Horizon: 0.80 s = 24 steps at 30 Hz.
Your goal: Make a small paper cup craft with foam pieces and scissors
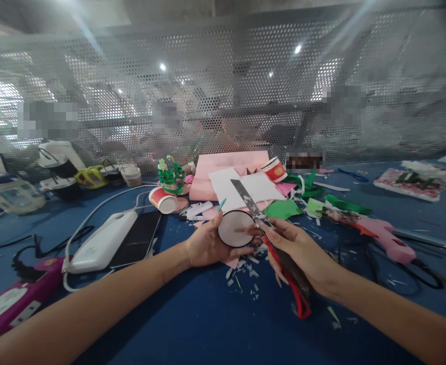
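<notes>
My left hand (208,241) grips a round, pale disc with a dark rim (236,229), its fingers wrapped behind and under it. Long, painted thumbnail shows at the disc's upper left. Red and black handles of a pair of scissors (284,261) are in my right hand (297,248), whose fingers close round them. The metal blades (246,196) point up and away, to the right of the disc. Small white paper scraps (251,276) lie on the blue table under both hands. Behind the disc are white paper sheets (226,188) on pink paper (230,165).
On the left lie a white power bank (103,242), a dark phone (138,238) and a purple power strip (29,294). Red paper cups (163,200) and green paper (284,208) are behind. A pink glue gun (386,238) with its cable is at right. Perforated metal screen (223,101) stands behind.
</notes>
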Each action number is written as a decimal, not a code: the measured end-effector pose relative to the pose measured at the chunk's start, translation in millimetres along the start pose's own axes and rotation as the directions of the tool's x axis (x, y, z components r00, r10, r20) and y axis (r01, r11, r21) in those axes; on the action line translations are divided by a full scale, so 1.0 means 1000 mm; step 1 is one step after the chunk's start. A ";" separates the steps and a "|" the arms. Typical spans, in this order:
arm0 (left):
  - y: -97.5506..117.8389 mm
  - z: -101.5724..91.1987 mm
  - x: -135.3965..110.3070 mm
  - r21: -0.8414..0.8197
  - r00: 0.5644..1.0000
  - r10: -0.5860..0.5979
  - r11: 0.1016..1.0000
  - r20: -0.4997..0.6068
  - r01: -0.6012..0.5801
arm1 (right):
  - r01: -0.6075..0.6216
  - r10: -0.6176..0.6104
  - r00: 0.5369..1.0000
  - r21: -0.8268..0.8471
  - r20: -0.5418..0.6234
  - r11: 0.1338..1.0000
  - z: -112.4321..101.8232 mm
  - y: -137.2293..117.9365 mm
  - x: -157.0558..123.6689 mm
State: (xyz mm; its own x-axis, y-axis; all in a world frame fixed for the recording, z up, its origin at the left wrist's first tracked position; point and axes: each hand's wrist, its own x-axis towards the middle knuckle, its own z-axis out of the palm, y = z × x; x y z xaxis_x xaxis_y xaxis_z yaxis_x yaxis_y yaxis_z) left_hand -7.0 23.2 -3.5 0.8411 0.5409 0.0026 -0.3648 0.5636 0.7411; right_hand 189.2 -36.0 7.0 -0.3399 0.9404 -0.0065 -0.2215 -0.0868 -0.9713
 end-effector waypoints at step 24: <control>0.002 0.002 -0.002 0.211 0.979 0.195 0.956 0.059 -0.204 | -0.029 0.028 0.998 0.011 0.062 1.000 -0.002 -0.002 -0.002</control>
State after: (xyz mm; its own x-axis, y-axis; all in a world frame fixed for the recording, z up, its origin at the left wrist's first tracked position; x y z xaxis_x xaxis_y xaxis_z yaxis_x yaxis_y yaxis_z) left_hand -8.9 21.7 -1.1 0.7757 0.6028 0.1871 -0.4359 0.2972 0.8495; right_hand 192.5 -37.3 8.9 -0.4017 0.9156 -0.0189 -0.2218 -0.1172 -0.9680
